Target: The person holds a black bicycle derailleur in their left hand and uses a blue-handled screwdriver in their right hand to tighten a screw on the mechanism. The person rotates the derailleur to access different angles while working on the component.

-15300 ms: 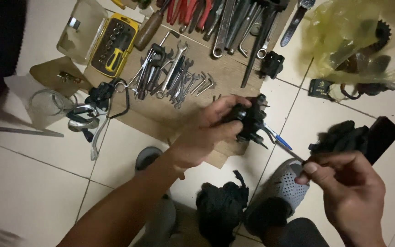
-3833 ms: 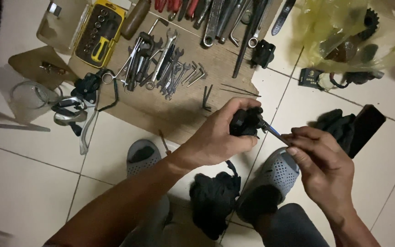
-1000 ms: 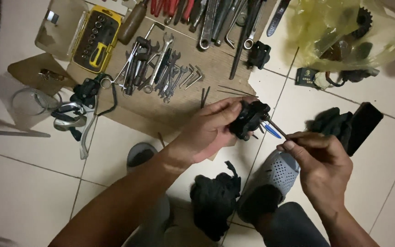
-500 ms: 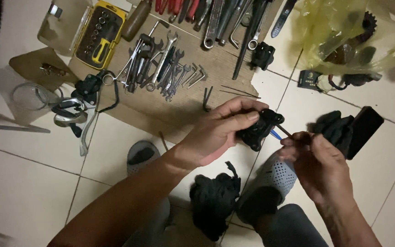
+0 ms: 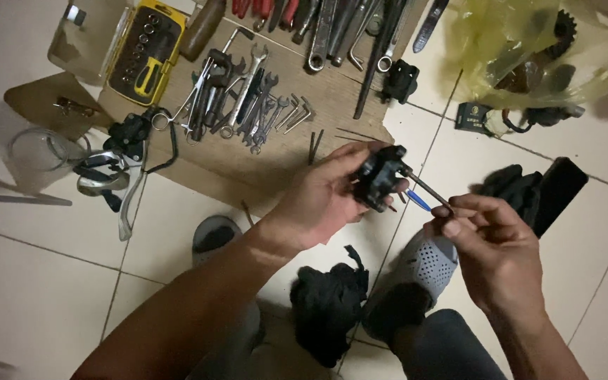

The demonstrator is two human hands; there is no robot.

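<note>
My left hand (image 5: 325,193) grips a small black metal part (image 5: 378,176), a brake caliper by its shape, held above the tiled floor. My right hand (image 5: 490,246) pinches a thin metal tool (image 5: 427,188) whose tip enters the caliper's right side. A blue pen-like object (image 5: 416,200) lies on the floor just under the tool. Both my forearms reach in from the bottom of the view.
A cardboard sheet (image 5: 290,151) holds several wrenches (image 5: 248,98), hex keys and pliers. A yellow bit set (image 5: 142,49) sits at the upper left, brake levers (image 5: 117,169) at the left, a yellow plastic bag (image 5: 529,49) with parts at the upper right, black cloths (image 5: 332,309) and grey clogs (image 5: 423,264) below.
The caliper has turned in my left hand and shifted slightly left. My right hand drew back a little to the right, so more of the thin tool shows between the hands.
</note>
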